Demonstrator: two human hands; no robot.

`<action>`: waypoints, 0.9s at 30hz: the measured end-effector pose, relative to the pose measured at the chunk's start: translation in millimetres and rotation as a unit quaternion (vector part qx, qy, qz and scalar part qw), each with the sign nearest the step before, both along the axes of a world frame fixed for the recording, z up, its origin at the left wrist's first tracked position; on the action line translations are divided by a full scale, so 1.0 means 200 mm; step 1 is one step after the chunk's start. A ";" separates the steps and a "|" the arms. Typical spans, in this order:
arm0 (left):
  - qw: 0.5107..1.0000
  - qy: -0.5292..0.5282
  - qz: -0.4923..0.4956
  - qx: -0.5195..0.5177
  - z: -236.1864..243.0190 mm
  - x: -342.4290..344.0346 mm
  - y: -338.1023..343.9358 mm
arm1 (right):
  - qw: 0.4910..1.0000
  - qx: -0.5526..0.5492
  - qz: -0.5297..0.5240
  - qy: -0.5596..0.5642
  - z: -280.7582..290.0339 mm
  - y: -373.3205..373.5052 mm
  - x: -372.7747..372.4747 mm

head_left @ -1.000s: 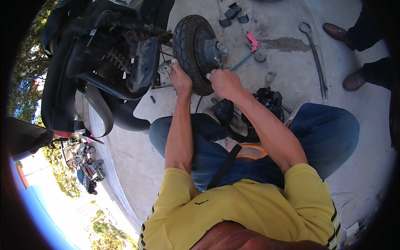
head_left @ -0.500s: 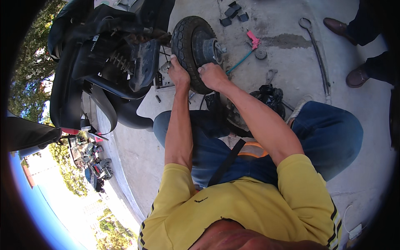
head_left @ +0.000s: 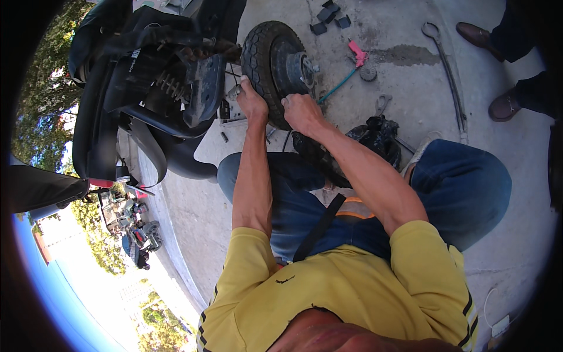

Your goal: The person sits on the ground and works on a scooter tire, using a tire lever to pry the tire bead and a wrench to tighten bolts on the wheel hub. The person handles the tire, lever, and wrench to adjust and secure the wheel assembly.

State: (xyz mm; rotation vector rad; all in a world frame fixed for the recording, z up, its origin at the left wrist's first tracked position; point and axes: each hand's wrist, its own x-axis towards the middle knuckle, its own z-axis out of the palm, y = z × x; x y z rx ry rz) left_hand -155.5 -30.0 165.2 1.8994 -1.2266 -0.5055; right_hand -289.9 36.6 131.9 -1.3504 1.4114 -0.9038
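In front of me a scooter wheel [head_left: 264, 70] with a black treaded tyre and a grey hub stands upright on the concrete. My left hand [head_left: 252, 105] grips the tyre on its left side. My right hand [head_left: 302, 112] is closed at the near right edge of the tyre, by the rim; its fingertips are partly hidden. Left of the wheel is a black scooter [head_left: 164, 88] with a coil spring showing. Between my knees and the wheel lies crumpled black plastic [head_left: 378, 136], and my right forearm passes over part of it.
Beyond the wheel lie a pink air gun [head_left: 357, 54] on a teal hose, several dark blocks [head_left: 330, 12] and a small wrench [head_left: 383, 104]. A long metal bar [head_left: 448, 76] with a ring end lies to the right, near a bystander's brown shoes [head_left: 504, 105].
My right hand has shifted slightly nearer to me along the tyre edge. My left hand keeps its place on the tyre, and the view has moved a little.
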 end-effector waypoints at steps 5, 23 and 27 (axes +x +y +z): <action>1.000 -0.010 0.000 0.014 -0.01 0.03 -0.01 | 1.000 -0.011 -0.009 -0.005 0.00 0.03 0.01; 0.998 -0.026 -0.041 -0.032 0.06 -0.04 0.06 | 0.999 0.028 0.028 0.019 -0.04 -0.07 -0.06; 0.989 -0.138 -0.045 -0.018 0.08 -0.12 0.08 | 0.997 0.035 0.069 0.018 -0.07 -0.16 -0.03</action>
